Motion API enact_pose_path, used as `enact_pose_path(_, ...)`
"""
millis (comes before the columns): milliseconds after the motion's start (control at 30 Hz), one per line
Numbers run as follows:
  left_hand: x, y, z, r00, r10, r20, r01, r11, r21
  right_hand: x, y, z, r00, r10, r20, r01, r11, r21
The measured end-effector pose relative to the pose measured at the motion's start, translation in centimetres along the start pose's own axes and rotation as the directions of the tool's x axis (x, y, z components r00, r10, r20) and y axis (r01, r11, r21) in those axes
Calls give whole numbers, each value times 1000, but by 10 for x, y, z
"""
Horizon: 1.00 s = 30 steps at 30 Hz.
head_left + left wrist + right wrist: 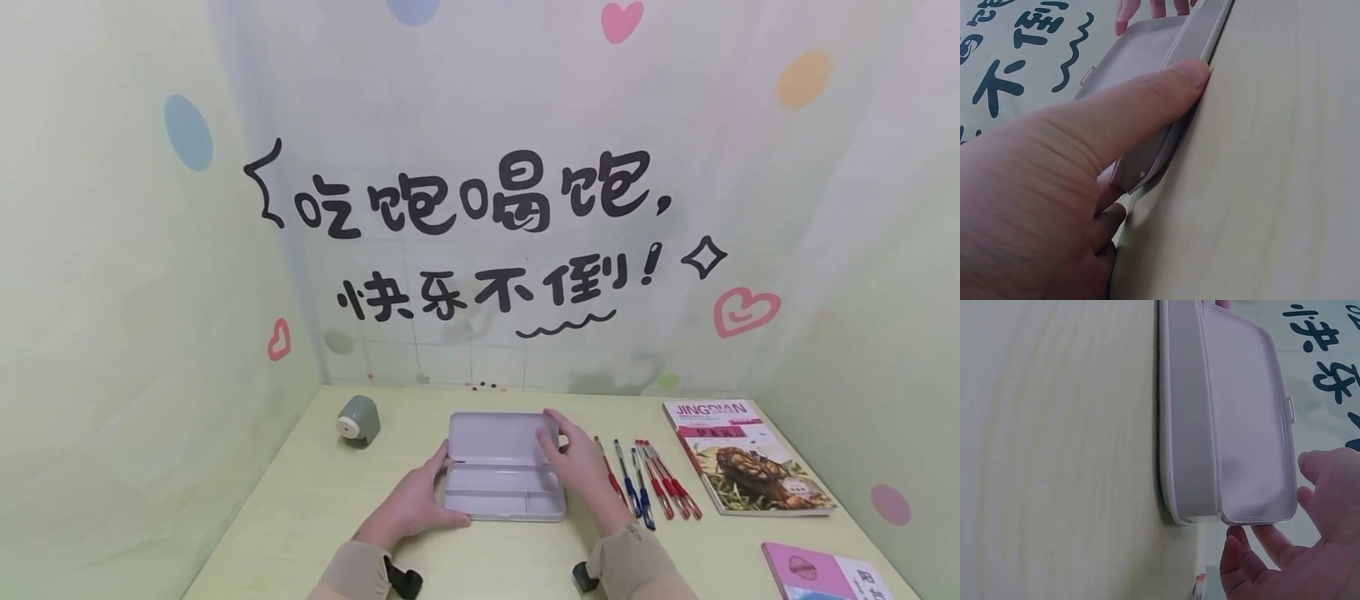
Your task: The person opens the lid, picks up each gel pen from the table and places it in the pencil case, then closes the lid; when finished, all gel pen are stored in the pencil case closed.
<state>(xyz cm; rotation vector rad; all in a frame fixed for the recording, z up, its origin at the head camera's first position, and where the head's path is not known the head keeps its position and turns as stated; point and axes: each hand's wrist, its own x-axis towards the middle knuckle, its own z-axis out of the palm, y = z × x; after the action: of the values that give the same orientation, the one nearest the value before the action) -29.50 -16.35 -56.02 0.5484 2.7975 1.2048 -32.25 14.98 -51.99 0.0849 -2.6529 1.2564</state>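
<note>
A pale lilac pencil case [504,479] lies on the table with its lid [495,437] raised at the back. Its base has a long compartment behind and a divided row in front. My left hand [416,500] grips the base at the left end. The left thumb lies along the front rim in the left wrist view, with the other fingers partly hidden behind the case. Around the lid's right corner, my right hand [581,462] holds the edge, its thumb in front of the lid. In the right wrist view, several fingertips [1272,540] curve by the lid's edge.
Red pens [660,483] and blue pens [637,483] lie right of the case. Farther right is a magazine [750,458], with a pink book [821,575] nearer the front. A grey pencil sharpener [360,421] stands at back left. Printed walls enclose the table.
</note>
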Motion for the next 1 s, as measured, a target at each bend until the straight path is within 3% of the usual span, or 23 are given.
enact_pose_path(533,0,-1,1,1000,-25,6,25,1000,11,3,5,7,993,67,101,-69,997,20)
enact_pose_path(767,1,-3,3,999,-32,1,32,999,11,-3,10,-1,999,33,33,-31,998,-59)
enact_pose_path(1000,1,-1,2,1000,-23,4,23,1000,6,-19,31,-36,999,21,-33,-27,984,-175)
